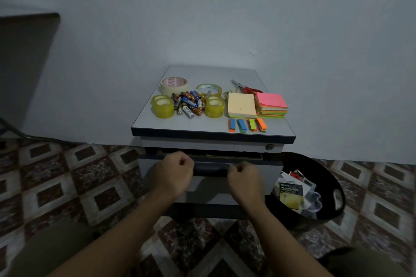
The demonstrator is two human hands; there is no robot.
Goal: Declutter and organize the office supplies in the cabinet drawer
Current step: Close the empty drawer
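The grey cabinet [279,136] has its top drawer [267,171] out by a narrow gap. My left hand [174,172] and my right hand [245,179] are curled into fists in front of the drawer, one on each side of its dark handle [211,170], with nothing visible in them. On the cabinet top lie a pile of batteries [189,103], several tape rolls [163,107], a cream pad of sticky notes [242,104], a pink-topped stack of sticky notes [272,103], coloured page flags [247,125] and red-handled scissors [247,89].
A black bin [335,186] with battery packaging and plastic scraps stands on the floor right of the cabinet. A keyhole [269,146] sits at the cabinet's upper right front. The wall is right behind; patterned floor tiles [67,177] surround the cabinet.
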